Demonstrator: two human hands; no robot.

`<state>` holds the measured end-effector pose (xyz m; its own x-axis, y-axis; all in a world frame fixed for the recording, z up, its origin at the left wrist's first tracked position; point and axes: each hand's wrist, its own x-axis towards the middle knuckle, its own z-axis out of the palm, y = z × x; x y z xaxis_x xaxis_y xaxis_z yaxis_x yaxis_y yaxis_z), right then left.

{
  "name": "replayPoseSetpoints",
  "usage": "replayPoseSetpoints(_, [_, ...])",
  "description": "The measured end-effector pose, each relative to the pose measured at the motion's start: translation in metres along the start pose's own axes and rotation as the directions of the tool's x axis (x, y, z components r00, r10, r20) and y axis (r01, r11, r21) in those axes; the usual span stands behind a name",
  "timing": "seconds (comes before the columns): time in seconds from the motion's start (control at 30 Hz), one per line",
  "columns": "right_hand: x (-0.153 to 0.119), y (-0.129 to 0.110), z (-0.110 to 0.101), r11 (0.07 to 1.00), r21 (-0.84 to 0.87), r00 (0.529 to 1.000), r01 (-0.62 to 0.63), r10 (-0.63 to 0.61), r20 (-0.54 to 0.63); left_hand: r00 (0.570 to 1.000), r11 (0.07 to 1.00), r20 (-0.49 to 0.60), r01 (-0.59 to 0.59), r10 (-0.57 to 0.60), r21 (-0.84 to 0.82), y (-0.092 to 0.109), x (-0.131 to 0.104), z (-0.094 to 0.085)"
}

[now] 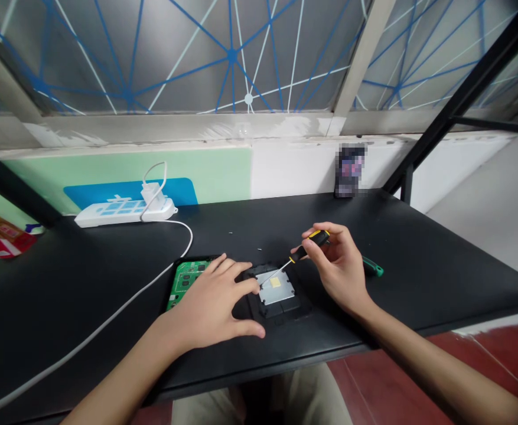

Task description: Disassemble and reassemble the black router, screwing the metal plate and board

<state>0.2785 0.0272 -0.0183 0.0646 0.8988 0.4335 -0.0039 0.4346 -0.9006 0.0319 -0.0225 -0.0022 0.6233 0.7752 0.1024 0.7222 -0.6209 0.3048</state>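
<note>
My right hand (342,271) is closed around the black and yellow handle of a screwdriver (300,252). Its thin shaft slants down to the left, and the tip meets the left edge of a silver metal plate (285,287) near my left index finger. The plate, with a pale yellow square pad (276,282) on it, lies in a black plastic housing (280,308). My left hand (217,301) rests with fingers spread over the housing's left side, its index fingertip at the plate's edge. Partly under that hand is a green circuit board (185,283) in a black frame.
A green-handled tool (372,267) lies behind my right hand. Small screws (259,249) are scattered on the black table (121,265). A white power strip (108,212) with a plug and cable (139,292) is at the back left, near a red packet (4,233). A blurred dark object (347,171) leans on the wall.
</note>
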Motion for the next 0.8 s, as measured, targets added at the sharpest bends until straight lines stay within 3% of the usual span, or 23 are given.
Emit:
replayPoseSetpoints(0.3, [0.001,0.000,-0.001,1.000,0.029,0.999,-0.005,0.006,-0.038,0.999,0.993,-0.017,0.047,-0.049,-0.111,0.001,-0.001,-0.002])
replayPoseSetpoints(0.57, [0.001,-0.002,0.000,0.999,0.037,0.998,-0.001,0.003,-0.067,0.966,0.986,-0.220,0.109,-0.136,-0.130,0.007,0.006,0.001])
replayPoseSetpoints(0.8, [0.001,-0.002,0.001,0.996,0.085,0.997,-0.033,0.039,-0.068,0.957,0.982,-0.247,0.116,-0.151,-0.152,0.005,0.010,0.008])
